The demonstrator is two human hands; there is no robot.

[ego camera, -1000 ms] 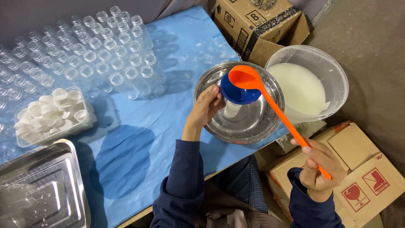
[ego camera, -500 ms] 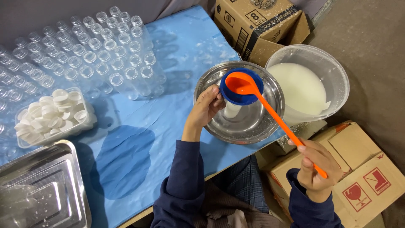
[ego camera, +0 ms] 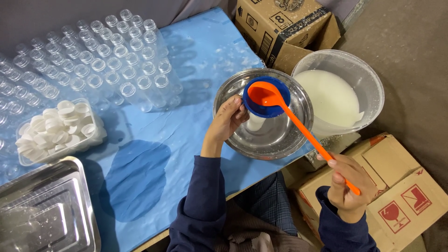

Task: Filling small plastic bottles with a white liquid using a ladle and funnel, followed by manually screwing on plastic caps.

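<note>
My right hand [ego camera: 347, 184] grips the end of an orange ladle [ego camera: 289, 119], whose bowl sits tipped over a blue funnel [ego camera: 261, 108]. The funnel stands in a small clear bottle [ego camera: 255, 122] holding white liquid, inside a round steel bowl [ego camera: 284, 140]. My left hand [ego camera: 227, 120] steadies the bottle just under the funnel from the left. A clear plastic bucket [ego camera: 368, 81] of white liquid stands right of the bowl.
Several empty clear bottles [ego camera: 93, 60] stand in rows on the blue table cover [ego camera: 186, 135]. A clear tub of white caps [ego camera: 58, 126] and a steel tray [ego camera: 51, 210] are at the left. Cardboard boxes [ego camera: 284, 28] sit behind and below right [ego camera: 406, 196].
The ladle bowl has moved left from the funnel's right edge to over its middle and tipped. My left hand has stayed on the bottle.
</note>
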